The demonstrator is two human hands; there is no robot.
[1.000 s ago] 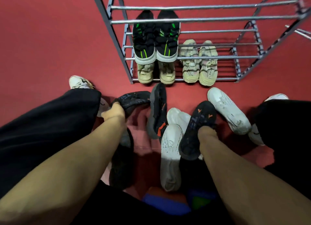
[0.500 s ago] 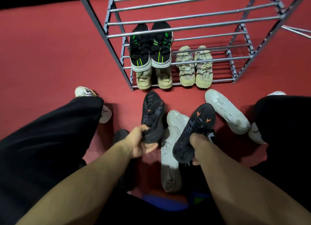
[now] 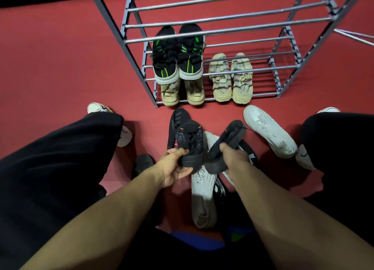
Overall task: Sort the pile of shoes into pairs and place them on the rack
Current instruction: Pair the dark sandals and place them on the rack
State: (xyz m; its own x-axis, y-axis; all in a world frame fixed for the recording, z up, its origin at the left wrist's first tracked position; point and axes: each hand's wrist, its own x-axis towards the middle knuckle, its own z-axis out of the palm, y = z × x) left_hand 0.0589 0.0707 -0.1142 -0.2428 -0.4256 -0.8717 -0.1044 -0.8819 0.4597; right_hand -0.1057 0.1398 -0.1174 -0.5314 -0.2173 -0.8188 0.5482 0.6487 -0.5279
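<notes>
My left hand (image 3: 175, 166) grips the heel of a black shoe with orange marks (image 3: 189, 142), held above the red floor. My right hand (image 3: 230, 158) grips a matching black shoe (image 3: 228, 140) beside it, toes pointing toward the rack. Behind the left one another black shoe (image 3: 177, 120) lies on the floor. The grey metal rack (image 3: 226, 19) stands ahead. It holds a black-and-green pair (image 3: 178, 55), a tan pair (image 3: 182, 91) below it, and a beige pair (image 3: 231, 79) on the bottom shelf.
White shoes lie loose: one at the right (image 3: 269, 130), one under my hands (image 3: 202, 193). A black-and-white shoe (image 3: 250, 156) peeks out below my right hand, and a dark shoe (image 3: 142, 164) sits left of my left arm. My knees in black trousers flank the pile.
Both hands lifted their black shoes off the floor and drew them together, side by side. The left hand switched its grip to the orange-marked shoe's heel.
</notes>
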